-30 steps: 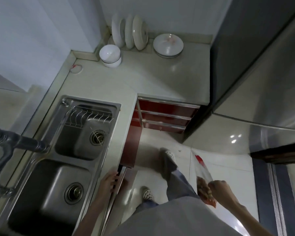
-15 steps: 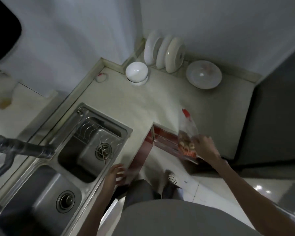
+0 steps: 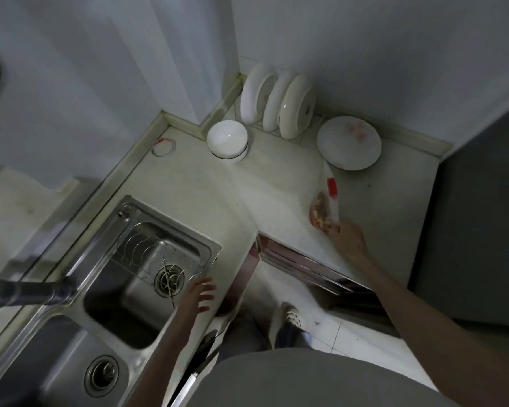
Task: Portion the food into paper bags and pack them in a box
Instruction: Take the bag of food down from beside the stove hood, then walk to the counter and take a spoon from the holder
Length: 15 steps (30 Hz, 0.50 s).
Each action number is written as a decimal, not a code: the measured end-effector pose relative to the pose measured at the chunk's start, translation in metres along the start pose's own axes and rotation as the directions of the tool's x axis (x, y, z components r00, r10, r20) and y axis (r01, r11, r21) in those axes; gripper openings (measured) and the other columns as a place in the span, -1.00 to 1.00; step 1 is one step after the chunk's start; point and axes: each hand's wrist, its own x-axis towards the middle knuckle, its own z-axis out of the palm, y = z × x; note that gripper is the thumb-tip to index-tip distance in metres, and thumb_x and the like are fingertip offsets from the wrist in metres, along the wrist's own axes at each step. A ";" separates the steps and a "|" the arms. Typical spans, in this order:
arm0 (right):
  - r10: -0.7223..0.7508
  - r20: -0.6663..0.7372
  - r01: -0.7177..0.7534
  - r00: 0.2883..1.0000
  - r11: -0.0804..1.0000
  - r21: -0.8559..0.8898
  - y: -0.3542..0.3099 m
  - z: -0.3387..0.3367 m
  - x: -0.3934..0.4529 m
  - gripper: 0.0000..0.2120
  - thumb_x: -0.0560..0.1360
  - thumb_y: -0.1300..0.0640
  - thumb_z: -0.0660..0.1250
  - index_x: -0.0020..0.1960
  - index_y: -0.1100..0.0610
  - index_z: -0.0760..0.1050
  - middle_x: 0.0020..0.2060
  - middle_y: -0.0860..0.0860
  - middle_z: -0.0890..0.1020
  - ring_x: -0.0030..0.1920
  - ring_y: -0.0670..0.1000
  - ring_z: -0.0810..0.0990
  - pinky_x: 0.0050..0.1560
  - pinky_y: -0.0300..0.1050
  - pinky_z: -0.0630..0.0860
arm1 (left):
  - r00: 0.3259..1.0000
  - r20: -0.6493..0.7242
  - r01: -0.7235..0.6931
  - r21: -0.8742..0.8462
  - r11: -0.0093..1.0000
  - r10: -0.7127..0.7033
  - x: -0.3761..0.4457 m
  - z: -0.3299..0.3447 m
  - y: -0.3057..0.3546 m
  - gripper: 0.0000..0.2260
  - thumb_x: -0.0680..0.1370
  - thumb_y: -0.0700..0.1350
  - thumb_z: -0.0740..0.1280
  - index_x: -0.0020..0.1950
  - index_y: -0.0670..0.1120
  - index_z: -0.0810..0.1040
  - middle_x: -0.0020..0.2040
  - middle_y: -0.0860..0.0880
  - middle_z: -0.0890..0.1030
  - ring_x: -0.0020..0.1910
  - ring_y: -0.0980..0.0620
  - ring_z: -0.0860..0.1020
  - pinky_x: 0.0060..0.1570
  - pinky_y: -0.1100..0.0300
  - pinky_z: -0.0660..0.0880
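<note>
The right hand (image 3: 348,237) grips the bottom end of a clear bag of food (image 3: 323,211), holding it over the counter (image 3: 276,186) at about three o'clock from the middle of the view. The bag's top carries a red strip and points toward a flat white plate (image 3: 348,143) at one o'clock. The left hand (image 3: 197,295) hovers at six o'clock over the sink's (image 3: 124,277) near rim, fingers spread and holding nothing. A white bowl (image 3: 227,139) sits at twelve o'clock, beside three plates standing on edge in a rack (image 3: 276,102).
</note>
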 end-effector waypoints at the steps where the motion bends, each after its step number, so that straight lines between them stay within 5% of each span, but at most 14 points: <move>1: 0.001 -0.032 -0.001 0.999 1.000 -0.004 0.005 0.001 -0.007 -0.72 0.55 0.20 0.18 0.13 0.34 0.54 0.04 0.33 0.61 0.04 0.26 0.60 -0.06 -0.09 0.44 | 1.000 0.009 -0.005 0.004 1.000 0.005 0.003 0.000 0.000 -0.82 0.63 -0.17 0.17 0.14 -0.06 0.53 0.03 -0.10 0.64 -0.09 -0.04 0.58 -0.13 0.11 0.45; 3: 0.009 -0.004 -0.009 1.000 1.000 -0.022 0.019 0.005 -0.022 -0.72 0.49 0.29 0.20 0.16 0.29 0.53 0.05 0.30 0.61 0.06 0.26 0.59 0.03 -0.05 0.47 | 1.000 0.017 0.001 0.014 1.000 -0.002 0.008 0.000 -0.001 -0.82 0.63 -0.17 0.17 0.13 -0.06 0.54 0.03 -0.10 0.65 -0.09 -0.04 0.58 -0.14 0.11 0.46; 7: 0.115 0.373 -0.101 0.921 0.993 -0.058 0.055 0.021 -0.070 -0.72 0.53 0.26 0.19 0.21 0.22 0.51 0.08 0.21 0.60 0.06 0.18 0.58 -0.02 -0.15 0.44 | 0.999 0.031 0.021 0.039 0.999 -0.022 0.010 -0.003 -0.004 -0.82 0.62 -0.16 0.19 0.12 -0.05 0.56 0.03 -0.11 0.66 -0.08 -0.06 0.60 -0.14 0.10 0.47; 11: 0.244 0.482 -0.195 0.841 0.969 -0.150 0.097 0.044 -0.112 -0.80 0.52 0.32 0.17 0.03 0.24 0.55 -0.21 0.22 0.59 -0.33 0.03 0.49 -0.31 -0.21 0.40 | 0.999 0.032 0.037 0.052 0.998 -0.039 0.005 -0.012 -0.012 -0.82 0.63 -0.17 0.19 0.13 -0.07 0.56 0.03 -0.11 0.66 -0.06 -0.06 0.59 -0.12 0.10 0.48; 15: 0.264 0.539 -0.106 0.800 0.946 -0.307 0.113 0.059 -0.136 -0.75 0.52 0.31 0.08 -0.26 0.27 0.44 -0.56 0.13 0.46 -0.68 0.01 0.36 -0.62 -0.29 0.23 | 0.996 -0.008 0.094 0.022 0.995 -0.094 -0.002 -0.027 -0.017 -0.83 0.61 -0.23 0.19 0.13 -0.12 0.53 0.00 -0.11 0.62 -0.11 -0.05 0.54 -0.15 0.12 0.42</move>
